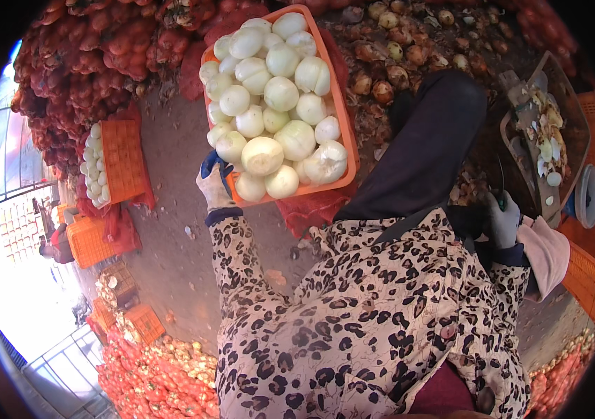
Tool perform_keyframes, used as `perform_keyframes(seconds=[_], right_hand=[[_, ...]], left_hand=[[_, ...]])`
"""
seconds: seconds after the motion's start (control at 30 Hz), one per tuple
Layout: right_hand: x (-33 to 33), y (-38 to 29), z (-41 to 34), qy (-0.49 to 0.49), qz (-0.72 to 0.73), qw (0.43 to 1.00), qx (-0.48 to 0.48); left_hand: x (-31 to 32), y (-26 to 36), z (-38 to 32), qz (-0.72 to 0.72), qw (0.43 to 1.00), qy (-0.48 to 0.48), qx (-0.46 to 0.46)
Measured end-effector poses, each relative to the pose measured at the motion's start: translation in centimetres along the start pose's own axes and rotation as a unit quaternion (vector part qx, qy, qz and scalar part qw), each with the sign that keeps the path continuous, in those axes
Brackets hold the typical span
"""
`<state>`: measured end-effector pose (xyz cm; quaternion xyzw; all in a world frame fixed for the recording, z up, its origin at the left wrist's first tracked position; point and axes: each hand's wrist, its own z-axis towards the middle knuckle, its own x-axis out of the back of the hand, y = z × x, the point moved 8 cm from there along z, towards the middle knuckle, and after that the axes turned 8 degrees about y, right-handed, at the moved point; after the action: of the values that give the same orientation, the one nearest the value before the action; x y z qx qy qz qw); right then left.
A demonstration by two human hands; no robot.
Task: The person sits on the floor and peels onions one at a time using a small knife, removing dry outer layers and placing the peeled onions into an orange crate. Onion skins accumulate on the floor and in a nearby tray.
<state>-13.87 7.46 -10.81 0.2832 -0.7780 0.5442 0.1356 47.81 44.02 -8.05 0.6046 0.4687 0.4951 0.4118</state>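
Note:
My left hand (215, 180), in a white and blue work glove, touches the near left corner of an orange plastic crate (350, 157). Peeled white onions (281, 94) fill the crate, which rests on red mesh sacks (308, 209). My gloved right hand (504, 217) is at the right, closed around the green handle of a knife (501, 175) whose thin blade points away from me. Just beyond it on the right, a wooden board (551, 196) carries onion skins and scraps. The left fingers are partly hidden at the crate's edge.
Unpeeled onions and skins (397, 52) lie on the floor ahead. Red mesh sacks of onions (103, 47) are piled at the upper left. A second orange crate (122, 160) of peeled onions stands left. Another person (60, 243) is at the far left. A pale basin (588, 196) is at the right.

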Motion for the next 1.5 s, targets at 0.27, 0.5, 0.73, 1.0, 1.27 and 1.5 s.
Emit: perform_keyframes(seconds=[0.27, 0.5, 0.73, 1.0, 1.27, 1.5], right_hand=[[0.0, 1.1, 0.3, 0.003, -0.018, 0.998, 0.056], [0.5, -2.3, -1.0, -0.046, -0.181, 0.976, 0.114], [2.0, -2.5, -1.4, -0.086, -0.103, 0.989, 0.057], [8.3, -7.1, 2.5, 0.056, -0.168, 0.978, 0.109], [11.7, -6.4, 7.8, 0.121, -0.146, 0.981, 0.049], [11.9, -3.8, 8.3, 0.151, -0.105, 0.983, 0.011]], left_hand=[[1.3, -0.6, 1.2, 0.005, 1.000, 0.011, -0.024], [1.6, 1.9, -0.3, -0.022, 0.996, 0.038, -0.078], [-5.9, 11.3, -5.4, 0.012, 0.976, -0.028, -0.216], [-19.9, 16.9, -13.7, -0.010, 0.944, -0.219, -0.246], [-30.6, 9.9, -18.9, -0.095, 0.905, -0.409, -0.068], [-38.2, 0.8, -20.8, 0.045, 0.899, -0.436, 0.020]])
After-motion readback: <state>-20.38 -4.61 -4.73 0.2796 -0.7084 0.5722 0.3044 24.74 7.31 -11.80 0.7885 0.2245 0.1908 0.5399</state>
